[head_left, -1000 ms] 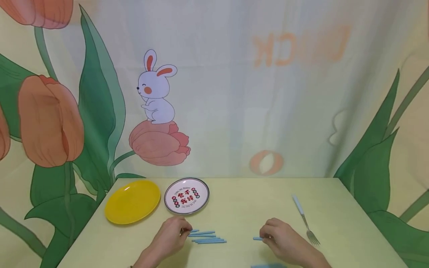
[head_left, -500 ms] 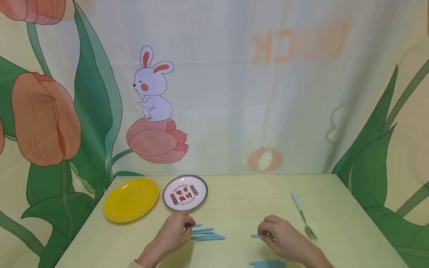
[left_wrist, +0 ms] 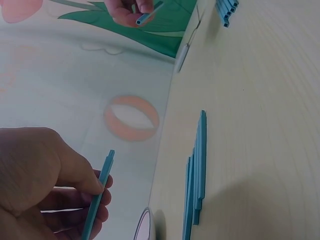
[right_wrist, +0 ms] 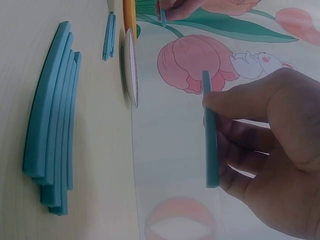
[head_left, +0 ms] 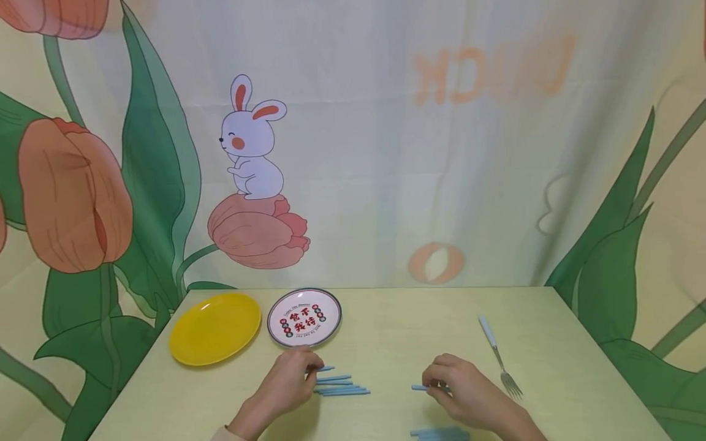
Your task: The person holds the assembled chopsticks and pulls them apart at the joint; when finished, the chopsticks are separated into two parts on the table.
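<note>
My left hand (head_left: 288, 375) pinches a thin blue stick (left_wrist: 98, 197) between thumb and fingers, above the table. Under and right of it lies a loose row of several blue sticks (head_left: 344, 391), roughly parallel, their ends uneven. My right hand (head_left: 463, 389) pinches another blue stick (right_wrist: 211, 140) between thumb and fingertips, raised over the table. A second bundle of several blue sticks (right_wrist: 52, 115) lies side by side below the right hand, at the bottom edge of the head view. The two hands are well apart.
A yellow plate (head_left: 215, 331) sits at the back left. Beside it, just beyond the left hand, is a white plate (head_left: 305, 318) with red characters. A fork (head_left: 499, 358) with a pale handle lies right of the right hand. A printed curtain (head_left: 358, 153) hangs behind the table.
The left hand has risen slightly away from the row of sticks with its stick, nearer the white plate. The right hand keeps its stick and has barely moved. The head view has shifted a little.
</note>
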`<action>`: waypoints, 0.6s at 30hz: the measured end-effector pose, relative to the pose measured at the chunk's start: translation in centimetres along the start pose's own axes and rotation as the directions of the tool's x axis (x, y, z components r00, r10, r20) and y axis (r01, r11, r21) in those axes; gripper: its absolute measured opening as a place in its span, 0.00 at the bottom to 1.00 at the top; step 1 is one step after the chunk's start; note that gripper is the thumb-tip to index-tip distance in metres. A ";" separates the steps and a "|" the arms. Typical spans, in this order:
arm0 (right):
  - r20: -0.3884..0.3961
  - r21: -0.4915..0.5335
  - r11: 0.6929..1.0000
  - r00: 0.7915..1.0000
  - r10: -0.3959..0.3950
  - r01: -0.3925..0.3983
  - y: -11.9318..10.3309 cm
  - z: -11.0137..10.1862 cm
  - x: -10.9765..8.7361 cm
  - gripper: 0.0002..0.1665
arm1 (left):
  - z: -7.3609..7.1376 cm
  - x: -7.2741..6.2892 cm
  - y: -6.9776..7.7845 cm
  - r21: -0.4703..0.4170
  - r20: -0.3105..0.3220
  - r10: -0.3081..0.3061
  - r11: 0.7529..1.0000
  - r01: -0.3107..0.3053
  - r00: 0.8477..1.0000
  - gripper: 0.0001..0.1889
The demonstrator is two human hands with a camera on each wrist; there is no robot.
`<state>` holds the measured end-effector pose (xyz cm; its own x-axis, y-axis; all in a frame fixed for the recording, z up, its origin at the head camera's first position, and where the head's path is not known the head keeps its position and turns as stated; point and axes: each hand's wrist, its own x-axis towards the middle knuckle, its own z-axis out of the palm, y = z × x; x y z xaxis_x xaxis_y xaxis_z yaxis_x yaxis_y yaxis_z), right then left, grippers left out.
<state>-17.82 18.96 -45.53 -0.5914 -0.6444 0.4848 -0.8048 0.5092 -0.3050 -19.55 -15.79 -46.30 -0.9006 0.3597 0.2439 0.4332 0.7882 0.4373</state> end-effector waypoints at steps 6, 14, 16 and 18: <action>-0.004 -0.001 1.000 1.000 -0.001 0.001 -0.1 -0.1 0.0 0.15 | 0.1 0.2 0.2 0.004 -0.003 -0.002 1.000 0.002 1.000 0.07; 0.026 0.031 0.999 0.999 0.028 -0.029 -0.2 -0.3 -0.1 0.14 | 0.1 0.5 0.7 0.009 -0.014 0.018 1.000 -0.018 1.000 0.07; 0.025 0.027 0.999 0.999 0.028 -0.028 -0.1 -0.3 -0.2 0.14 | 0.1 0.6 0.7 0.006 -0.013 0.015 1.000 -0.015 1.000 0.07; 0.024 0.021 0.999 0.999 0.025 -0.025 -0.1 -0.3 -0.3 0.14 | 0.2 0.7 0.8 0.001 -0.011 0.013 1.000 -0.013 1.000 0.06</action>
<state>-17.55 19.24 -45.43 -0.6123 -0.6450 0.4573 -0.7904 0.5132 -0.3344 -19.81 -14.89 -45.95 -0.8947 0.3640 0.2590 0.4444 0.7843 0.4329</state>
